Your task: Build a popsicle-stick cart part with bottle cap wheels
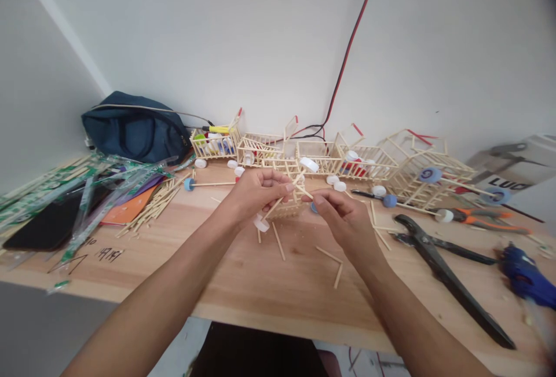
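Note:
My left hand (263, 191) is closed in a pinch on a thin wooden stick (274, 208) that slants down past its fingers. From the other side, my right hand (343, 215) pinches the end of a second wooden stick (305, 192). Both sticks meet or cross between my fingertips; whether they are joined I cannot tell. Just behind and below the hands is a small cart of wooden sticks (286, 210), partly hidden by them. White caps (309, 164) and a blue cap show around it. Several loose sticks (279, 242) lie on the table under my hands.
Along the wall stands a row of stick carts (319, 157) with cap wheels. At right lie large black pliers (452, 275), orange-handled pliers (486, 220) and a blue glue gun (527, 275). At left are a stick pile (152, 206), plastic wrappers, a black phone-like slab (43, 229) and a blue bag (134, 128).

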`<state>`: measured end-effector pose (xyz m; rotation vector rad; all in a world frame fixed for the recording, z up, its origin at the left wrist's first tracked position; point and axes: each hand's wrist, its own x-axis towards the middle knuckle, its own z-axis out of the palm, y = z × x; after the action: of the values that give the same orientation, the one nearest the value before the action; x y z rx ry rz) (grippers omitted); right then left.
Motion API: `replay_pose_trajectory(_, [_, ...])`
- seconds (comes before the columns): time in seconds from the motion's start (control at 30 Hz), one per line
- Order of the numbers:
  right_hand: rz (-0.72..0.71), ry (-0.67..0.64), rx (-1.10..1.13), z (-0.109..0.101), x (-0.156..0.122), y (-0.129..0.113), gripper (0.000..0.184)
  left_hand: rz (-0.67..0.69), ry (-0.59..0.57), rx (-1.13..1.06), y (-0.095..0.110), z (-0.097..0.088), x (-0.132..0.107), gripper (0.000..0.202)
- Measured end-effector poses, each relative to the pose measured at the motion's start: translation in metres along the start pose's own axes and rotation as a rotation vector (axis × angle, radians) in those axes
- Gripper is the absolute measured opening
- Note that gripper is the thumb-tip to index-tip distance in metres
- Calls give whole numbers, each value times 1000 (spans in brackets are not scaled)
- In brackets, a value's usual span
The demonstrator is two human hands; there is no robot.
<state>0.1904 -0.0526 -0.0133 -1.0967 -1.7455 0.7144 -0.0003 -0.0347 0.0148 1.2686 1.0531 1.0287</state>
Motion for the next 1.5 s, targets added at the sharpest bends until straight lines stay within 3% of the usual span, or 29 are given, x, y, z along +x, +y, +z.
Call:
replay_pose_trajectory(0.73, [6,-5,-13,0,-1,1,26,46,-21,1,-1,-1,-1,32])
replay_pose_trajectory(1.5, [23,-23,33,1,-2,2,24,2,7,-13,-1,0,-1,19])
